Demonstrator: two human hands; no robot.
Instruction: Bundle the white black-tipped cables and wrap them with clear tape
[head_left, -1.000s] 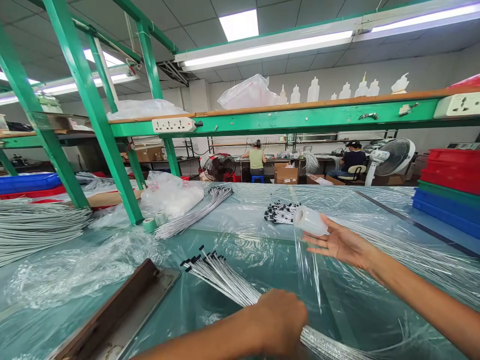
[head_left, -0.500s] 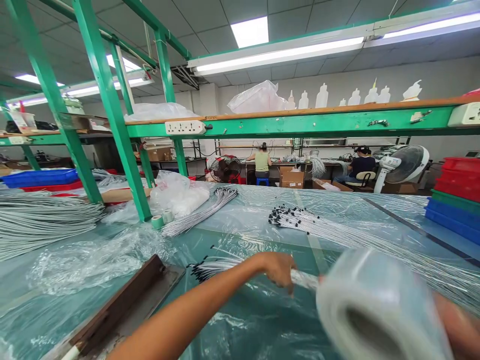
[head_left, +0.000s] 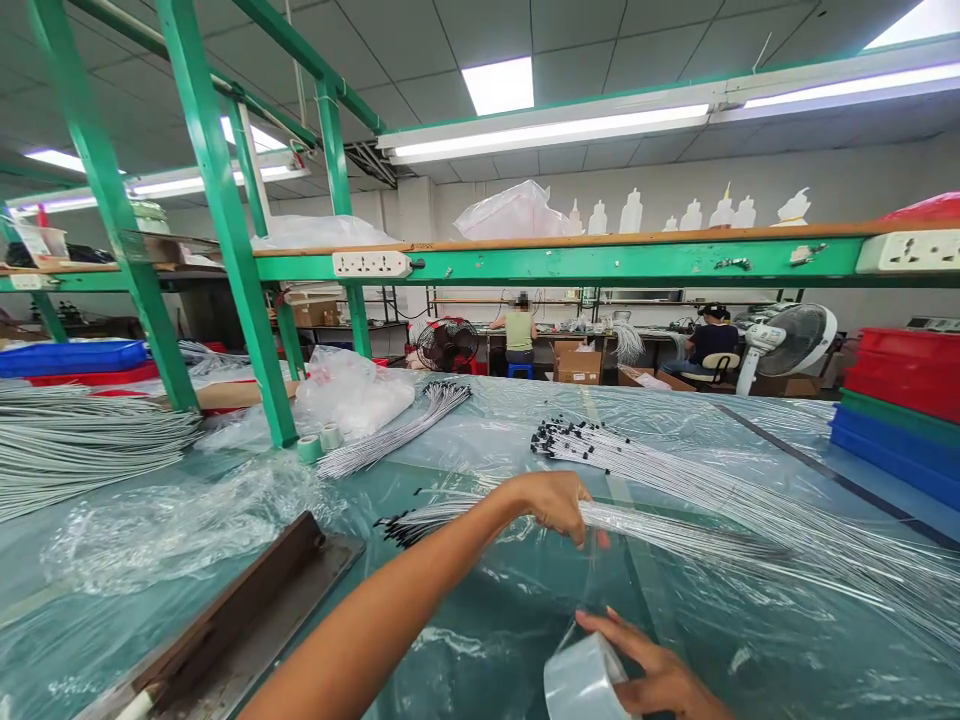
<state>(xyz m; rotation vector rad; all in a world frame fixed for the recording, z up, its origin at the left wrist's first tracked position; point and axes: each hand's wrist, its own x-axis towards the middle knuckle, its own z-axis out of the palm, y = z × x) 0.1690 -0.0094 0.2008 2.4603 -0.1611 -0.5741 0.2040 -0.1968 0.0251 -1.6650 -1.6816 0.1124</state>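
Observation:
My left hand (head_left: 553,503) reaches forward over the table and is closed round a bundle of thin grey cables with black tips (head_left: 427,519), lifted a little off the plastic-covered table (head_left: 487,620). My right hand (head_left: 660,680) is low at the bottom edge, wrapped round a small roll of clear stretch film (head_left: 581,688). A strip of film runs up from the roll toward the bundle near my left hand. The cable bundle trails away to the right.
More cable bundles lie ahead (head_left: 600,445), at centre (head_left: 390,435) and far left (head_left: 82,445). A metal bar fixture (head_left: 240,620) sits front left. Green rack posts (head_left: 225,220), tape rolls (head_left: 319,442), stacked coloured trays (head_left: 900,400), a fan (head_left: 787,340), two seated people behind.
My left hand moved forward and up with the cable bundle. My right hand swung the film roll from the far right, close past the camera, down to the bottom edge.

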